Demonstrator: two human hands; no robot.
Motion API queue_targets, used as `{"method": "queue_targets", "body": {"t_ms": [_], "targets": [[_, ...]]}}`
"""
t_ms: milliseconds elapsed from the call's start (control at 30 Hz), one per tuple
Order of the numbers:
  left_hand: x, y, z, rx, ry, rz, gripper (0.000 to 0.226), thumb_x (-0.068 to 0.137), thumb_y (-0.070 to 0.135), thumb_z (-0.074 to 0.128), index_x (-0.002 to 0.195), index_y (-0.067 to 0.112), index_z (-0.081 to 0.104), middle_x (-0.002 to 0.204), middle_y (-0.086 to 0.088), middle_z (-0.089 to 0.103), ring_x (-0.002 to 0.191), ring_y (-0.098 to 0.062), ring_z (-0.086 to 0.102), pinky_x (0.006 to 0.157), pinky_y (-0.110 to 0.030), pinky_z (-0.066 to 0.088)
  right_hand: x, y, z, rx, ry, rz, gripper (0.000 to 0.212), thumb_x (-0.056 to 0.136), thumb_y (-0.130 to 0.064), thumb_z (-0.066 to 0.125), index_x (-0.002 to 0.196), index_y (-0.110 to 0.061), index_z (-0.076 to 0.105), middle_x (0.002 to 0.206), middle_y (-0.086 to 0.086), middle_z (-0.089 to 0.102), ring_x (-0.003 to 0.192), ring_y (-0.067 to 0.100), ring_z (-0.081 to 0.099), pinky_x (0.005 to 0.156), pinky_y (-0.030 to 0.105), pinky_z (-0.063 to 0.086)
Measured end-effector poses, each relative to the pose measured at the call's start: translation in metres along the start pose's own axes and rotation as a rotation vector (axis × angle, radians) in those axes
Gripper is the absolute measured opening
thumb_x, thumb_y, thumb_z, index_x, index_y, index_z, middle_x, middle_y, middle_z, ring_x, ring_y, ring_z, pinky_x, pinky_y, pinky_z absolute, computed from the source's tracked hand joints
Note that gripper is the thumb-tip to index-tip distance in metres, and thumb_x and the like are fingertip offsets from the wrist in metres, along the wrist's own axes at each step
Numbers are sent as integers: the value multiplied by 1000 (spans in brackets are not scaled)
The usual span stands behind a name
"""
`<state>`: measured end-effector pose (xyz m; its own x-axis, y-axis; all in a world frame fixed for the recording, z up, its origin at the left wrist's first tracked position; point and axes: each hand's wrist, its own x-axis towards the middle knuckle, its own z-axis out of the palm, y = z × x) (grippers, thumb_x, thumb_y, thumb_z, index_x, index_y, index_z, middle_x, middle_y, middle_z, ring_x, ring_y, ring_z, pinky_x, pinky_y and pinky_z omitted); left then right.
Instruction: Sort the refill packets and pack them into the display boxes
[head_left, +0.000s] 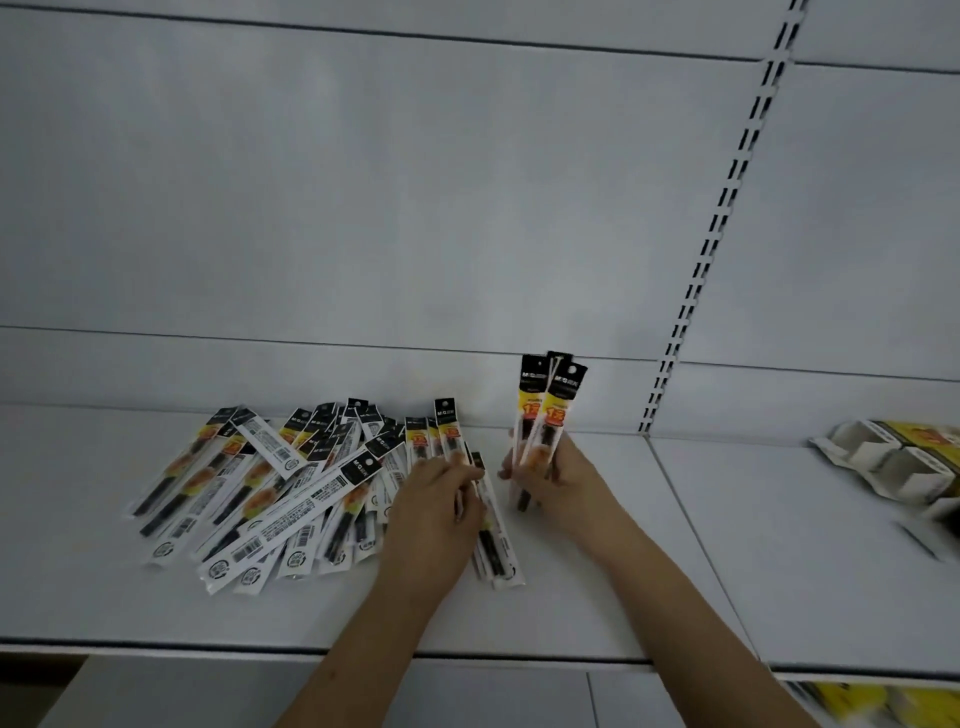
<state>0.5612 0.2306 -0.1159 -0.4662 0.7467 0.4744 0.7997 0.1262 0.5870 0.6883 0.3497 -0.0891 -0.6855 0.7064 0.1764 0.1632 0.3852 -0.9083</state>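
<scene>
A loose heap of refill packets (270, 483), white with black and yellow tops, is spread over the left half of a white shelf (597, 613). My right hand (556, 475) holds a small bunch of packets (548, 402) upright, tops pointing up. My left hand (436, 512) lies at the heap's right edge, its fingers pinching a packet (493, 540) that lies flat beside the heap. An open display box (893, 470), white inside with yellow print, lies on the shelf at the far right.
The shelf's white back panel rises behind the heap, with a slotted upright (722, 218) right of centre. The shelf's front edge (311, 649) runs below my forearms. Yellow packaging (862, 701) shows on a lower level at bottom right.
</scene>
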Motion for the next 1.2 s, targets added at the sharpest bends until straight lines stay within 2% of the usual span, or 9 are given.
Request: {"method": "queue_targets", "body": {"t_ms": [167, 233, 333, 467, 600, 800, 967, 1067, 1200], "targets": [[2, 10, -8, -135, 87, 9, 21, 96, 17, 58, 114, 21, 68, 102, 10, 57, 89, -3, 54, 82, -22, 48, -8, -9, 6, -197, -93, -48, 30, 100, -12, 50, 90, -40, 53, 79, -15, 63, 70, -7, 60, 67, 10, 43], [2, 21, -17, -332, 85, -49, 22, 95, 26, 60, 116, 23, 66, 102, 7, 57, 78, -4, 57, 72, -15, 49, -13, -14, 0, -209, -119, -77, 28, 101, -13, 47, 91, -39, 53, 78, -14, 62, 69, -6, 60, 67, 12, 45], [8, 45, -24, -578, -40, -144, 30, 85, 45, 63, 110, 30, 64, 90, 6, 62, 60, -10, 58, 58, -25, 53, -22, -13, -18, -243, -196, -74, 8, 101, -23, 49, 103, -27, 54, 81, -9, 62, 66, -2, 57, 64, 16, 47], [23, 81, 4, -766, -145, -207, 15, 90, 18, 69, 100, 8, 63, 68, 3, 64, 48, -8, 53, 46, -21, 42, -42, -12, -49, -384, -180, -71, 25, 93, -32, 61, 111, -22, 46, 86, -4, 61, 65, 2, 54, 59, 20, 41], [29, 106, 50, -998, -272, -330, 9, 92, 16, 65, 90, 10, 71, 64, -11, 58, 53, -16, 46, 55, -30, 38, -73, -1, -94, -419, -55, -7, 32, 90, -44, 63, 111, -27, 45, 90, -5, 61, 75, 10, 58, 63, 28, 45], [32, 168, 110, -1102, -479, -345, 16, 90, 22, 67, 95, 10, 77, 84, -15, 68, 64, -16, 50, 64, -29, 39, -148, 33, -204, -550, 199, 55, 48, 95, -55, 48, 135, -29, 46, 126, -13, 50, 107, -2, 52, 93, 22, 46], [39, 217, 152, -1085, -509, -335, 17, 86, 29, 69, 98, 24, 78, 104, 7, 76, 88, -11, 59, 79, -31, 37, -186, 76, -342, -791, 508, 67, 32, 96, -28, 60, 127, -25, 56, 122, -8, 53, 108, 8, 53, 94, 38, 48], [50, 245, 178, -1113, -502, -337, 27, 82, 26, 67, 105, 15, 74, 109, 1, 75, 107, -16, 67, 87, -28, 44, -183, 90, -407, -965, 313, 160, 47, 90, -31, 67, 135, -28, 54, 133, -3, 54, 121, 19, 47, 103, 42, 42], [61, 275, 208, -1158, -511, -312, 30, 80, 23, 66, 107, 12, 73, 108, -4, 75, 107, -19, 69, 87, -24, 55, -152, 106, -439, -1084, -10, 112, 59, 86, -48, 67, 141, -38, 47, 143, -14, 48, 128, 12, 42, 106, 33, 36]]}}
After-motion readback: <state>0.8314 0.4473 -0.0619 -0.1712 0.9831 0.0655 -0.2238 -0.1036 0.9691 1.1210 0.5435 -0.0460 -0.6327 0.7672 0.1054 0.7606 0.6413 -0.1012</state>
